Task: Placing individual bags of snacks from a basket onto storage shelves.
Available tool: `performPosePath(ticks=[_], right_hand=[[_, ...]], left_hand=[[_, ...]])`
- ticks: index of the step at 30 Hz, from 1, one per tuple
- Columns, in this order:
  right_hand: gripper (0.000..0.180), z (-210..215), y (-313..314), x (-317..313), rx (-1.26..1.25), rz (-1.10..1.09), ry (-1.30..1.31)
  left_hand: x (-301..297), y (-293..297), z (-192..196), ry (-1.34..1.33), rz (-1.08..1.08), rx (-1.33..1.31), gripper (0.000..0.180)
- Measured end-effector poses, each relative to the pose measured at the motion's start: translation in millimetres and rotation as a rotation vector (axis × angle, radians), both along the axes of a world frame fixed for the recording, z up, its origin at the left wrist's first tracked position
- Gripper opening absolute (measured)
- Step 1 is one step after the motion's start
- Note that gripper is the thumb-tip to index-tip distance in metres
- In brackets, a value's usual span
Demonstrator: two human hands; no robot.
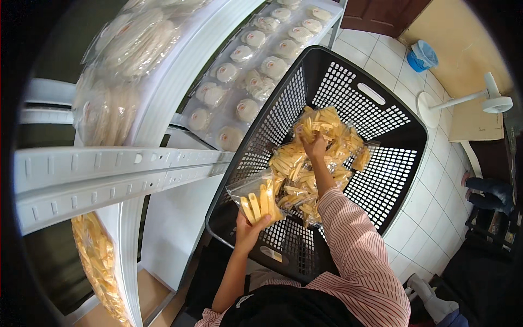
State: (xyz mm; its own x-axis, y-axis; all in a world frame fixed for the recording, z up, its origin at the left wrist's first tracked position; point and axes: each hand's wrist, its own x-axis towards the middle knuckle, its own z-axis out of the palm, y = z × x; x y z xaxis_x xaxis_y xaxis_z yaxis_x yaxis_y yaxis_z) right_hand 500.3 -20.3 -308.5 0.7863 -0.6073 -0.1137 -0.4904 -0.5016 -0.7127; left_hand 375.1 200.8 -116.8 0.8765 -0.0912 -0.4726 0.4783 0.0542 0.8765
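Note:
My left hand [248,229] grips a clear bag of yellow stick-shaped snacks [257,199] at the near rim of a black slatted basket [381,117]. My right hand [314,147] reaches deep into the basket and closes on another clear bag of the same yellow sticks [321,124], part of a pile of such bags [299,180] filling the basket's middle. The right sleeve is striped pink and white.
A white metal shelf rack [109,174] stands to the left. Its shelves carry bags of round white pieces [256,60], flat pale discs [131,49] and more yellow snacks [98,261]. On the tiled floor at right are a white fan [490,101] and a blue bin [422,55].

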Motion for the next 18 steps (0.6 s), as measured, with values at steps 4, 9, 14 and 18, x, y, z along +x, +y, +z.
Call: performPosePath(ticks=[4, 9, 14, 18], right_hand=[[0.034, 2, 1, -13, 0.331, -0.268, -0.300], [0.033, 104, 6, -80, 1.620, -0.487, -0.643], [0.040, 207, 40, -140, 1.940, -0.436, -0.785], [0.045, 253, 85, -163, 2.006, 0.080, -0.744]], left_hand=[[-15, 1, 18, -0.013, 0.021, -0.093, 0.043], [-37, 24, 33, 0.035, 0.028, -0.177, 0.038], [-57, 58, 63, -0.065, -0.102, -0.244, 0.040], [-79, 97, 87, -0.078, -0.064, -0.291, 0.037]])
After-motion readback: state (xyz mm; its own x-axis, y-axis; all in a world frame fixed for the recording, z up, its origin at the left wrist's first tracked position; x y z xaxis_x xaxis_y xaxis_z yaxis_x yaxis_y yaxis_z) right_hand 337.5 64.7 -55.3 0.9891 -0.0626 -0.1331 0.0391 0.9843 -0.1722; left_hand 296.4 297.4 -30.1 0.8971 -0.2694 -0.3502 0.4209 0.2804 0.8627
